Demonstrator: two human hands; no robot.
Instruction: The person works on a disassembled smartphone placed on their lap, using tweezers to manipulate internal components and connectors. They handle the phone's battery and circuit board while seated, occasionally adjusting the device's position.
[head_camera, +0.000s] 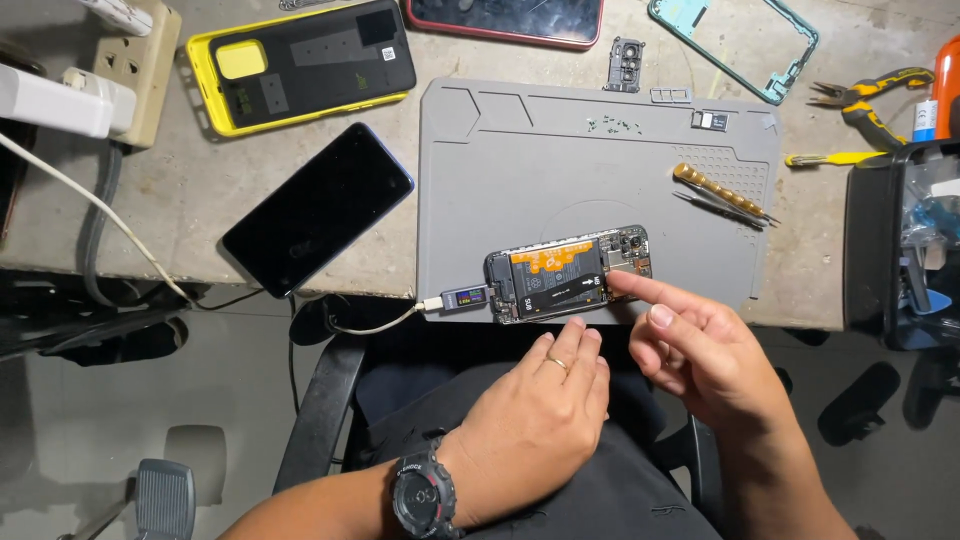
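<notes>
Both hands empty: left grip (545, 385) loosely curled, right grip (690, 340) fingertip on opened phone (568, 272) at mat (520, 170) front edge; fragile, hold by frame edges.

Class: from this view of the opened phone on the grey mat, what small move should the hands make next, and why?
Probably press the right hand's index fingertip down on the opened phone: it already points at the board beside the battery, while the left hand rests at the phone's near edge.
</notes>
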